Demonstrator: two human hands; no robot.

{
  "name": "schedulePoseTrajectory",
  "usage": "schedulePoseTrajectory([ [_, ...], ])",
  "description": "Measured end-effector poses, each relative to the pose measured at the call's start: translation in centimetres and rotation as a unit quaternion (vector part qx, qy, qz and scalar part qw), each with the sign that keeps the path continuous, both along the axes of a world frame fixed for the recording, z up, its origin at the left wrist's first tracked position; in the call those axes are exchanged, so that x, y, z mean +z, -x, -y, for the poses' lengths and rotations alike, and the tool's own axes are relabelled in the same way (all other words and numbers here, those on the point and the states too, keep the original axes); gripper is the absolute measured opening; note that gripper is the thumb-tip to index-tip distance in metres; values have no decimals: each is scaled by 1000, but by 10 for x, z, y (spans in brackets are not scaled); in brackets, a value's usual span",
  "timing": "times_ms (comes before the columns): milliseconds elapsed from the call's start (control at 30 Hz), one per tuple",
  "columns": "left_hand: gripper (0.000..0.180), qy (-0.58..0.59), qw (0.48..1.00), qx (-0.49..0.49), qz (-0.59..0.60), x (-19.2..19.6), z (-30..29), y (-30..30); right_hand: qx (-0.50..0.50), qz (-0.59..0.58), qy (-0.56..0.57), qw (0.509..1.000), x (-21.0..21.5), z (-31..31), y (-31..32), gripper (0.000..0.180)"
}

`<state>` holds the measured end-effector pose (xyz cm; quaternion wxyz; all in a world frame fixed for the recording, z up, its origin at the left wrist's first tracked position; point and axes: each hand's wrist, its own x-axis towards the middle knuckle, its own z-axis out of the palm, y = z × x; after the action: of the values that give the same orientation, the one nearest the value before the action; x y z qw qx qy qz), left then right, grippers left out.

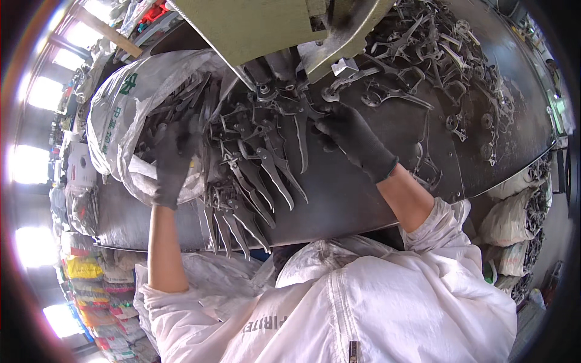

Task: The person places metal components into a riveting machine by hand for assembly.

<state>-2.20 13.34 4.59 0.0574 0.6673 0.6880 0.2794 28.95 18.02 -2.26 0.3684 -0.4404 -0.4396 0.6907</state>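
Observation:
My left hand point(174, 160), in a dark glove, reaches into the mouth of a white woven sack point(109, 121). Dark metal parts lie inside, and blur hides what the fingers do there. Beneath the green machine head point(284, 36), my right hand point(357, 142), also gloved, has its fingers closed at the end of a grey metal shear part point(301, 136). Between my hands, a heap of metal pruning shears point(266, 160) lies with curved handles pointing toward me. More shears point(233, 221) overlap at the table's front edge.
On the dark metal table point(345, 199), loose metal castings point(417, 60) are piled at the far right, with several scattered nearer. Filled sacks point(511, 221) stand below the table's right side. Stacked coloured bundles point(91, 284) and windows line the left.

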Motion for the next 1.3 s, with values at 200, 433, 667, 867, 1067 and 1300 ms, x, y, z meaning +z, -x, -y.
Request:
schedulePoseTrajectory([
  [200,31,76,938,-239,239,3,4,-120,-41,-32,-84,995,-2,11,19,20],
  [433,32,10,969,-232,79,-47,-15,-150,-103,453,-542,700,18,-24,-71,28],
  [667,37,59,994,-96,-12,-82,-36,-103,-39,640,-438,629,-5,-54,-127,32],
  [867,41,226,866,-44,443,-35,-24,-122,-85,351,-372,855,8,-57,-71,31],
  [1067,32,211,866,-144,429,-36,-30,-124,-41,16,-110,993,32,-27,-13,25],
  [1300,32,221,855,-139,447,-40,-34,-122,-79,-58,-25,995,36,-19,-4,23],
])
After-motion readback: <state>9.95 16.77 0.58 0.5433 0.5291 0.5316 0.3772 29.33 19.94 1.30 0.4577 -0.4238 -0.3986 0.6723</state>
